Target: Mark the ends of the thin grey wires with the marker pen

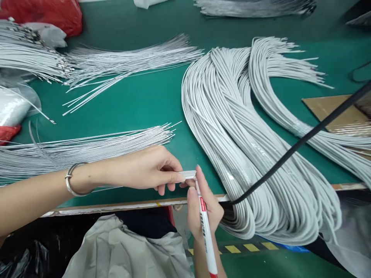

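Observation:
Pinched between the thumb and fingers of my left hand (153,168) are a few thin white wires (189,174), their short ends sticking out to the right. My right hand (209,210) is closed around a white marker pen (206,235) with a red label and dark lettering. The pen's tip points up at the wire ends, and my right index fingertip is at those ends too. Behind my left forearm lies a flat bundle of thin white wires (110,148). Just right of my hands, a thick bundle of grey-white cables (232,127) hangs over the table edge.
A black cord (298,146) slants across the right side. Further wire bundles (136,58) lie at the back of the green table (150,96). Red plastic (46,15) sits at the far left, and a cardboard piece (327,108) lies at right.

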The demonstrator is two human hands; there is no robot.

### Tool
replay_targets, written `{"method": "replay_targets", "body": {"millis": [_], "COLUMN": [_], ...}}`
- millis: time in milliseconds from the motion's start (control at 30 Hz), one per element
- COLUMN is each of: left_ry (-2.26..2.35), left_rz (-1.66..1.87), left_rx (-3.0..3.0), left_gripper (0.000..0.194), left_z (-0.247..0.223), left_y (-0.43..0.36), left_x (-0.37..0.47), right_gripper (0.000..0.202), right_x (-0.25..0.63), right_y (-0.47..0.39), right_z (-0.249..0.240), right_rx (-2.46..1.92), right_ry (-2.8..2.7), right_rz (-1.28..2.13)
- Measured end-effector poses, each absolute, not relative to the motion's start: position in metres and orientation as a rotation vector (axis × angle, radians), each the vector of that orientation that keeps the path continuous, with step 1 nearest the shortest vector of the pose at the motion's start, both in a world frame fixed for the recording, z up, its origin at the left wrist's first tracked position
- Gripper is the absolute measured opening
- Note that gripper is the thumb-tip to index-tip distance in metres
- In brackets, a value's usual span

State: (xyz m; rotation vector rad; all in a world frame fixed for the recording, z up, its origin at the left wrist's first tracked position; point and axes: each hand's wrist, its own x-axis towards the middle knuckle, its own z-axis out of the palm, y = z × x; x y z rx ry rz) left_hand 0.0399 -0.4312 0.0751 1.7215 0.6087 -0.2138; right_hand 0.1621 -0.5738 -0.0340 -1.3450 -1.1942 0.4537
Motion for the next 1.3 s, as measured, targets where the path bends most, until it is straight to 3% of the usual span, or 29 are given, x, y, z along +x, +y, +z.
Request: {"method": "replay_targets", "body": {"millis": [200,767,967,1067,1233,1300], "left_ry": [0.629,0.622,0.594,0.610,0.671,0.678], "left_rz": [-0.190,-0.140,-0.131,-0.193,-0.351,-0.383], "left_rx": [1.695,1.780,1.772,1.703,1.529,1.490], "left_gripper": [0.031,0.028,0.028,0.029,0.024,0.024], "left_z": [0.078,0.071,0.069,0.058,0.018,0.007], "left_y": [-0.437,-0.446,-0.441,-0.437,-0.434,-0.434], "left_x": [0.039,0.057,0.056,0.052,0.045,0.044], "right_gripper": [0.045,0.049,0.042,0.050,0.007,0.006], "right_x": [0.152,0.155,0.165,0.172,0.186,0.190], "right_y": [-0.574,-0.573,-0.573,-0.570,-0.572,-0.576], "right_z": [-0.038,-0.048,-0.048,-0.043,-0.041,-0.043], "right_rx": [-1.281,-1.405,-1.397,-1.196,-1.153,-1.258], "right_ry": [-1.010,-1.047,-1.032,-0.887,-0.839,-0.972], "right_rz": [0.535,0.181,0.306,0.378,0.473,0.521]}}
